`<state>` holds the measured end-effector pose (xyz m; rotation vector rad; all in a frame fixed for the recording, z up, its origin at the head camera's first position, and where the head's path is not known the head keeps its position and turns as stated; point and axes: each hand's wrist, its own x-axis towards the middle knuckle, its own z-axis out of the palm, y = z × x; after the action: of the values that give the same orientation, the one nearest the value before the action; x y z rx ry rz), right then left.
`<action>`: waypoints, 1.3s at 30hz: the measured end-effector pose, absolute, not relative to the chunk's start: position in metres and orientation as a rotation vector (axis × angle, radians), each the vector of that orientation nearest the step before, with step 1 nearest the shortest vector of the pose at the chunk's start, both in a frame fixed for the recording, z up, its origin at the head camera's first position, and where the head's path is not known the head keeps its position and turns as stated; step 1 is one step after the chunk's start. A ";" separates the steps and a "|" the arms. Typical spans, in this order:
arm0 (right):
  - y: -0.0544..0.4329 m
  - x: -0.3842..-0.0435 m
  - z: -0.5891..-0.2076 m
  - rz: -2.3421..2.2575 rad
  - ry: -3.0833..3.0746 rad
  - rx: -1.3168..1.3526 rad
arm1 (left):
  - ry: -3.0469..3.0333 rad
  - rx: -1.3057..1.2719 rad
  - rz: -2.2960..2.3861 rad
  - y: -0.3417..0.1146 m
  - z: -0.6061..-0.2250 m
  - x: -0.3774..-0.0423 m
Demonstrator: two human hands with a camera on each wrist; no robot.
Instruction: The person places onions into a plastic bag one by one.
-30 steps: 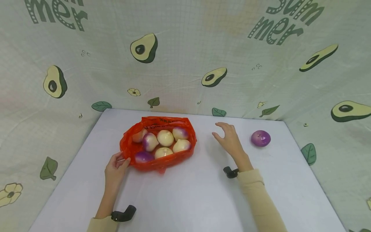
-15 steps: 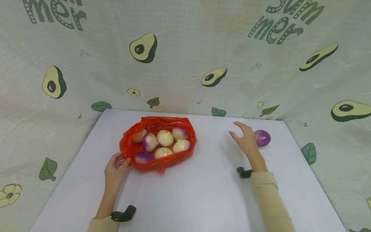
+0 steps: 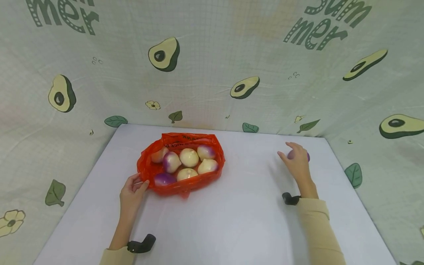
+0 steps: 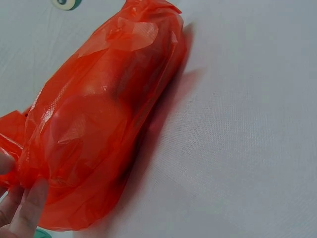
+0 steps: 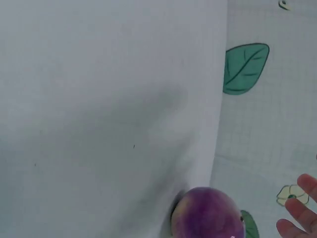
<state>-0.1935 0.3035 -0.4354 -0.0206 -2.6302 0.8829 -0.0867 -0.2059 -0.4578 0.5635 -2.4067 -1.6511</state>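
An orange-red plastic bag (image 3: 202, 180) lies with its mouth open on the left part of the table. Inside it sit several peeled onions (image 3: 188, 158), white and purple. My left hand (image 3: 130, 197) pinches the bag's near left rim between thumb and fingers; the left wrist view shows fingertips (image 4: 34, 198) against the thin film. On the right side of the table rests a single purple onion (image 5: 208, 215). My right hand (image 3: 299, 166) is over it, thumb and fingers spread, partly hiding it in the head view. Nothing is in its grasp.
The white table (image 3: 212, 228) ends at a back edge against a hanging cloth (image 3: 205, 73) printed with avocados and leaves, which also covers both sides. Black wrist cameras (image 3: 141, 244) sit on both wrists.
My right hand has moved to the right across the table, from left of the lone purple onion to over it. My left hand and the bag have stayed still.
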 end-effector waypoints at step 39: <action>0.350 -0.196 -0.468 0.819 -2.779 -0.555 | -2.399 0.563 -1.661 -0.204 -0.455 -0.087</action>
<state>-0.1958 0.3504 -0.4682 -0.5546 -2.7790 0.8188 -0.0868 -0.2041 -0.4551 0.5633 -2.3991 -1.6608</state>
